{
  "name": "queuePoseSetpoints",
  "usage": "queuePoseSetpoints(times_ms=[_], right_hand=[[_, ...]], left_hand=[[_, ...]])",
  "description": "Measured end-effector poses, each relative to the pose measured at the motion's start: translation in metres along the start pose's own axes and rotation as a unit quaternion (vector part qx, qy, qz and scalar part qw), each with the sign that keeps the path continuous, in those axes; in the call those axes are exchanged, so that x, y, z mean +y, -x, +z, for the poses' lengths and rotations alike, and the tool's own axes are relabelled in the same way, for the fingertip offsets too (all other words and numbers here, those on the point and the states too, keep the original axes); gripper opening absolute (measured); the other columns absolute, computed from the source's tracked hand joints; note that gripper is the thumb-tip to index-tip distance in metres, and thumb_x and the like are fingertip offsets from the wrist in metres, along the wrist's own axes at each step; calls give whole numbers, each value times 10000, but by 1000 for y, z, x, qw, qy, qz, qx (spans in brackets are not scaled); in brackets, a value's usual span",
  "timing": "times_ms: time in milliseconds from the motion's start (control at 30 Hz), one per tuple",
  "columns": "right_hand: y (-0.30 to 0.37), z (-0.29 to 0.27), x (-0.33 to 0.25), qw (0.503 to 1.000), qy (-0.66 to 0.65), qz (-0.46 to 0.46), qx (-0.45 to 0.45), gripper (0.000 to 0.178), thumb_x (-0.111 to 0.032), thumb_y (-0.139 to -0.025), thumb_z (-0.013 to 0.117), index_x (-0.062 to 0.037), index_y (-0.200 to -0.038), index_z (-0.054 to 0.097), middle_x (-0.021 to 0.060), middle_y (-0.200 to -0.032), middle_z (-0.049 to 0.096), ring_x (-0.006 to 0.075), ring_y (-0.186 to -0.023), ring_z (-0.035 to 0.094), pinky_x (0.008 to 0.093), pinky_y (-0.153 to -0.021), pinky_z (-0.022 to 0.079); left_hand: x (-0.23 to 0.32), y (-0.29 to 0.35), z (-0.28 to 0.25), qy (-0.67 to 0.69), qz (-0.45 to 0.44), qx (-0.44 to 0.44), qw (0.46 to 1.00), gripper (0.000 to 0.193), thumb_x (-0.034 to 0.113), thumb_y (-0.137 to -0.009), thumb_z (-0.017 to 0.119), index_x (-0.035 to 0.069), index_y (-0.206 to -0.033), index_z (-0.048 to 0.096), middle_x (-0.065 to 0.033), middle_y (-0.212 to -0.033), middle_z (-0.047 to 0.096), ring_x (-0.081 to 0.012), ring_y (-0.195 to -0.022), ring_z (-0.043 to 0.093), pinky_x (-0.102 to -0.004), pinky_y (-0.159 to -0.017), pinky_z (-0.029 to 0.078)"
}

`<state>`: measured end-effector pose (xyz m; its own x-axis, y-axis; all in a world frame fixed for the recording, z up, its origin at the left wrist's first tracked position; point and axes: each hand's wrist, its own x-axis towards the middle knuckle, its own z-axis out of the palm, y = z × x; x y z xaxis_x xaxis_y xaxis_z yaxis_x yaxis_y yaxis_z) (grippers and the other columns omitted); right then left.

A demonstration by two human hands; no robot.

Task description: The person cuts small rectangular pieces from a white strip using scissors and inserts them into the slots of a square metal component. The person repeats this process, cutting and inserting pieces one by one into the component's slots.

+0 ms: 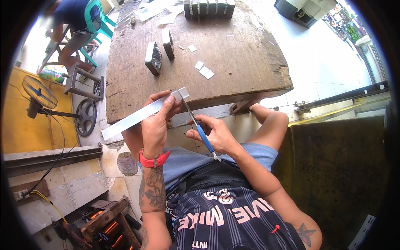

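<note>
A long white strip (125, 123) slants across in front of the table's near edge. My left hand (156, 118), with a red watch on the wrist, pinches it between thumb and fingers near its upper right end. My right hand (220, 136) is closed around blue-handled scissors (203, 135). Their blades lie at the strip, a short way in from that end; whether they have cut into it I cannot tell. Several small white pieces (199, 65) lie on the wooden table (241, 54) beyond my hands. Two dark rectangular blocks (151, 58) stand upright at their left.
A row of dark blocks (208, 9) and white sheets (152, 11) are at the table's far end. A standing fan (39, 91) is at left. Beyond it, another person (77, 21) is by a green chair (93, 25). A dark panel (333, 162) stands at my right.
</note>
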<state>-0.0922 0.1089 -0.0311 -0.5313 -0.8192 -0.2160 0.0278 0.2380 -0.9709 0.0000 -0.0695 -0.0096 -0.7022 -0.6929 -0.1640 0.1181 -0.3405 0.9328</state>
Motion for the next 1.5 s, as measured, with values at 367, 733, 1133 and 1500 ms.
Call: queuePoseSetpoints(times_ms=[367,733,1133,1500], right_hand=[[-4,3,13,999,-39,17,9,631,-528,-856,885,9,-1152,736,3,-691,592,81,-646,497,291,-590,429],[4,1,2,1000,9,5,-1,639,-503,-856,894,26,-1174,724,21,-715,624,88,-669,531,291,-615,460],[1,1,6,1000,8,-11,10,651,-513,-851,894,28,-1171,725,31,-729,648,88,-677,546,293,-617,465],[3,-2,11,1000,-1,0,14,546,-452,-889,881,3,-1143,719,-10,-724,614,59,-681,522,265,-612,437]], left_hand=[[1,2,-1,-10,9,11,1000,273,87,-1049,670,-7,-1287,574,-154,-1114,722,-227,-961,775,-324,-842,665],[3,1,0,-5,13,5,1000,300,90,-1037,696,-26,-1294,594,-178,-1171,721,-251,-1037,772,-321,-882,657],[0,2,1,-2,-13,-7,1000,324,88,-1045,686,-28,-1325,574,-167,-1150,732,-234,-1025,772,-307,-884,668],[6,2,-6,59,1,8,998,304,92,-1045,667,-26,-1312,579,-167,-1136,716,-246,-1015,775,-330,-879,658]])
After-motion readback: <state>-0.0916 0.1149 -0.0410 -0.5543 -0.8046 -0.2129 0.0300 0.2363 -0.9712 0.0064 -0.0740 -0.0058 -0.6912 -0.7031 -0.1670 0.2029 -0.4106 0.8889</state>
